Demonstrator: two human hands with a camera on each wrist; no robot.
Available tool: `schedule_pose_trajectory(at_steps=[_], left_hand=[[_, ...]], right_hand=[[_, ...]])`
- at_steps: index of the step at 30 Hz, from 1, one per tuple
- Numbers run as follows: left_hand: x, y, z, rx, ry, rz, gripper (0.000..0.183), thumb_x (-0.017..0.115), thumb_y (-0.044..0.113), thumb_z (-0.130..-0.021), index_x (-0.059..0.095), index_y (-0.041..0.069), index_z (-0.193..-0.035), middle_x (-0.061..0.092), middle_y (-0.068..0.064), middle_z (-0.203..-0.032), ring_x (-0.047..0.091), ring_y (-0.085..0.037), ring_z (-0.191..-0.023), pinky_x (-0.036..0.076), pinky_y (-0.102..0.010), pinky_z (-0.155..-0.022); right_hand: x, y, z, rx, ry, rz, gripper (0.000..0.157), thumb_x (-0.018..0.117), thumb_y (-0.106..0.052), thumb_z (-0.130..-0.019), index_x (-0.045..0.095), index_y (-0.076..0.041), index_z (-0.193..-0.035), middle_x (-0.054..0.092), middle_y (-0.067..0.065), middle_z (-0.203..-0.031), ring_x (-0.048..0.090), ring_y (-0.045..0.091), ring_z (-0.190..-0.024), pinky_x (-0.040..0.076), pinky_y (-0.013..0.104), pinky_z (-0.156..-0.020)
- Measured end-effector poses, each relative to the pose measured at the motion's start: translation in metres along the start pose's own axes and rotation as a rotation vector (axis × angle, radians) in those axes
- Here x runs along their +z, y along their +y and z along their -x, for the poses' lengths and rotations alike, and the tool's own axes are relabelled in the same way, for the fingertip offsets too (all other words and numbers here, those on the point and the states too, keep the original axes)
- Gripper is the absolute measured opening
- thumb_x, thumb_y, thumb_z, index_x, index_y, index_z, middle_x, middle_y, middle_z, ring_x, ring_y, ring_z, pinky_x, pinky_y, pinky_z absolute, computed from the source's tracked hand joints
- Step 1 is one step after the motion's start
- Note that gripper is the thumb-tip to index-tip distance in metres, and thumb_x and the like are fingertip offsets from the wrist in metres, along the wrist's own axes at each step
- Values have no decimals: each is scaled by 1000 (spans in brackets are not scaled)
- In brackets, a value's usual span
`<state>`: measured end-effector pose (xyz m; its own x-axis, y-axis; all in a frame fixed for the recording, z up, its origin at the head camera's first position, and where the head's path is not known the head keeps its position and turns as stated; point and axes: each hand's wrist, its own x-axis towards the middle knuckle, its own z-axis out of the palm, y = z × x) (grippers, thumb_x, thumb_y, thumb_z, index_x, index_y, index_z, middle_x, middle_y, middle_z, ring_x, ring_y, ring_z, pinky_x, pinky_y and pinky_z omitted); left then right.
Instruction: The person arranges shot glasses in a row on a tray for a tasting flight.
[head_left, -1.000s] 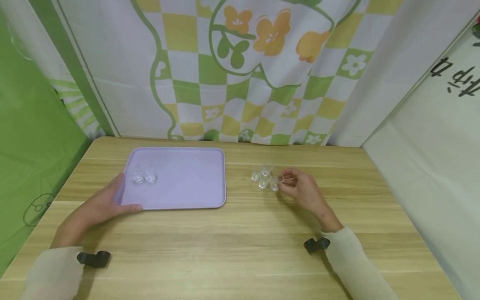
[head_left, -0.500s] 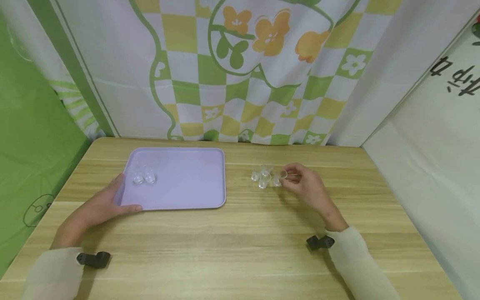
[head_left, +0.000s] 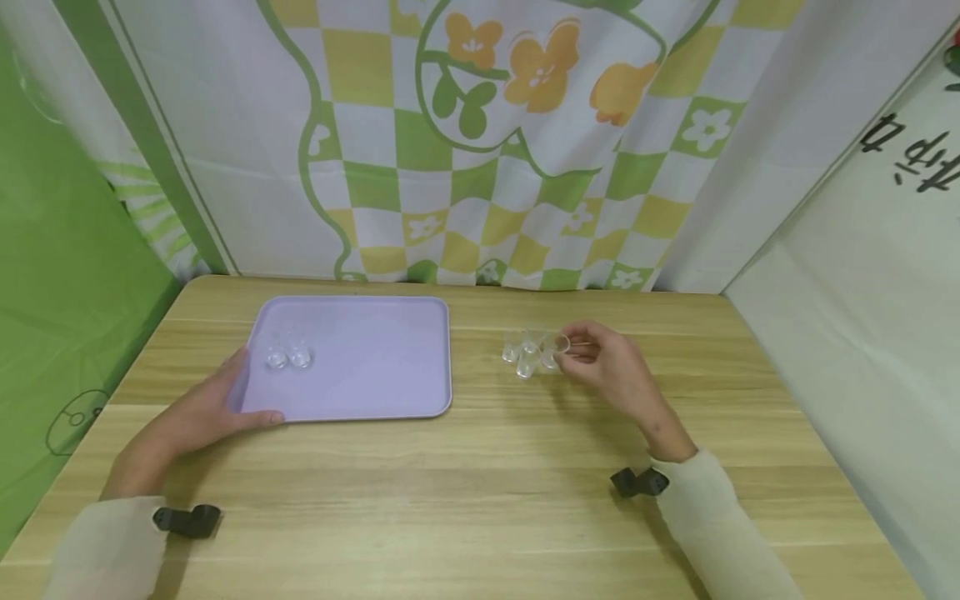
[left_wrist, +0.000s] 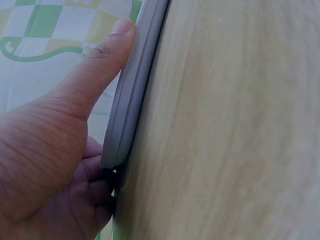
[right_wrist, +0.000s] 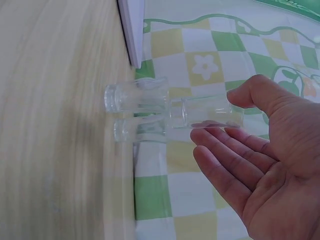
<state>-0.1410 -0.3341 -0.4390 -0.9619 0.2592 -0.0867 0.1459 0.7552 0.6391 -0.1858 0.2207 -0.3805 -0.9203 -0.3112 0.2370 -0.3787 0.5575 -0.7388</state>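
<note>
My right hand [head_left: 607,367] pinches a small clear shot glass [right_wrist: 207,111] between thumb and fingers. In the right wrist view that glass is raised off the table, beside other standing glasses [right_wrist: 137,95]. From the head view, the group of clear glasses [head_left: 527,360] stands just left of my right hand. My left hand [head_left: 198,408] holds the near left corner of a lilac tray [head_left: 375,358]. Its thumb [left_wrist: 107,55] lies along the tray's near rim, and the other fingers sit at the left side, partly hidden. Two clear glasses [head_left: 288,357] stand on the tray's left part.
The wooden table [head_left: 420,500] carries everything. A checkered curtain [head_left: 487,183] hangs behind its far edge. Green cloth [head_left: 67,275] borders the left, and a white sheet [head_left: 862,300] with black writing borders the right. A dark wrist camera [head_left: 637,482] sits on each sleeve.
My right hand has gone slightly up and away with the pinched glass, shifting right and then a little back left. The left hand and tray stay in place.
</note>
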Motion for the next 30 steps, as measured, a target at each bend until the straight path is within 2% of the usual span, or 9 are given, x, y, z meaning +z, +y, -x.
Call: schedule_pose_trajectory(at_steps=[10, 23, 30], left_hand=[[0, 1, 1, -3, -1, 7, 126, 81, 45, -88, -10, -3, -161, -2, -38, -163, 5, -59, -147, 10, -71, -117], [1, 1, 1, -20, -2, 2, 127, 82, 47, -87, -10, -1, -162, 0, -39, -162, 8, -62, -145, 13, -74, -114], [0, 2, 2, -28, -8, 4, 127, 81, 48, -88, -10, -3, -161, -2, -39, -162, 5, -61, -146, 10, -73, -116]], right_hand=[[3, -9, -4, -23, -3, -29, 28, 76, -2, -92, 66, 5, -117, 71, 18, -112, 74, 31, -97, 61, 28, -80], [21, -17, -15, -48, -48, -122, 29, 78, 2, -90, 66, 7, -116, 70, 21, -112, 73, 34, -99, 61, 28, -81], [30, -24, -22, -56, -77, -140, 31, 78, -2, -91, 66, 6, -118, 69, 19, -115, 72, 33, -102, 61, 28, -82]])
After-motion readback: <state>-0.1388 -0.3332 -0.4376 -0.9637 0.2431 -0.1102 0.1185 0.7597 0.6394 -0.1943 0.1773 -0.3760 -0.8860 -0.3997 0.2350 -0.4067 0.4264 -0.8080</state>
